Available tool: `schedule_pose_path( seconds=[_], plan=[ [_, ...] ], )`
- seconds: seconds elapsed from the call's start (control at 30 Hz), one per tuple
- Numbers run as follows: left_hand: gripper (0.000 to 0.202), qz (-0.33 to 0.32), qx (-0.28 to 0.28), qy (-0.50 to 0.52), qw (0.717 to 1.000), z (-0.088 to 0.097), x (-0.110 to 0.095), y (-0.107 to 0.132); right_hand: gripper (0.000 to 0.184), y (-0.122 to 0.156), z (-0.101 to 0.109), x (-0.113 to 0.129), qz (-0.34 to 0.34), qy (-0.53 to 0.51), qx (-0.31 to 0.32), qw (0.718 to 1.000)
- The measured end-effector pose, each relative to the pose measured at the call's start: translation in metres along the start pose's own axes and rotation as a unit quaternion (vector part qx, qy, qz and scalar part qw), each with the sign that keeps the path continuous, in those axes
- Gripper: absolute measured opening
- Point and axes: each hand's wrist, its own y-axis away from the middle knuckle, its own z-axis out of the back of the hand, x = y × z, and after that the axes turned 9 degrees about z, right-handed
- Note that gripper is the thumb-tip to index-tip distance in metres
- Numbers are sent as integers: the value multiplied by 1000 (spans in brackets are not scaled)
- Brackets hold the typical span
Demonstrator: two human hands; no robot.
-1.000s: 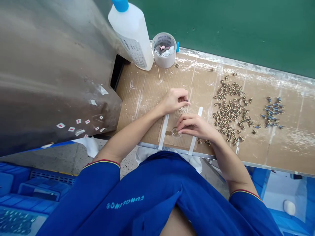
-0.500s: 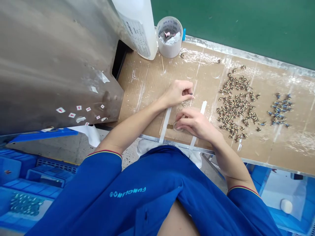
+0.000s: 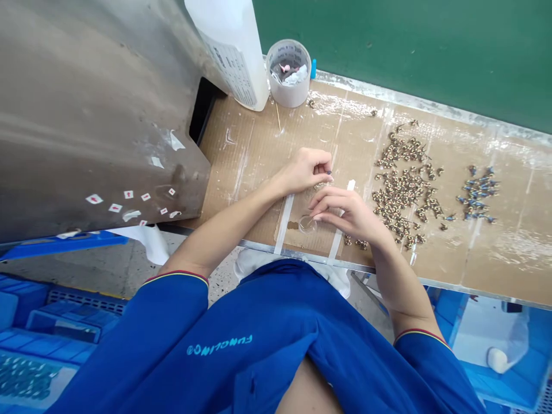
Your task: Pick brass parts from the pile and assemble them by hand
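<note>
The left hand (image 3: 305,172) pinches its fingers (image 3: 326,171) shut on something too small to tell; the right hand (image 3: 347,215) curls loosely, its fingers (image 3: 321,210) just beside a clear round cup (image 3: 307,225), at nine o'clock, on the cardboard worktop (image 3: 254,190).

Right fingers (image 3: 331,202) lifted, clear disc (image 3: 307,225) uncovered

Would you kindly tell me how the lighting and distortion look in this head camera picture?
In the head view, glare whitens the cardboard sheet toward the right, the metal panel carries a broad sheen, and the wide lens swells the blue sleeve.
</note>
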Motion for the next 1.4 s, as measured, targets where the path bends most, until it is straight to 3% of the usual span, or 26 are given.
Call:
schedule_pose_path(
  seconds=[0.17,0.3,0.4,0.63,1.0,1.2,1.4],
  plan=[
    [20,-10,1,-26,1000,-3,-1,0,40,7,16,6,-86,-3,-119,989],
    [23,-9,8,-43,999,-5,-2,1,44,10,18,-4,-101,87,-286,949],
    [25,-8,14,-51,999,-5,-1,1,44,9,17,-17,-91,145,-351,921],
    [26,-8,20,-48,999,-4,-2,1,42,8,14,-31,-107,210,-354,905],
    [27,4,23,-45,999,-4,-1,0,41,5,8,-32,-112,199,-333,915],
    [28,4,28,-38,999,-4,-3,0,41,7,13,-30,-117,205,-360,903],
    [27,4,29,-50,998,-3,-3,1,38,6,10,-30,-113,221,-331,910]
  ],
)
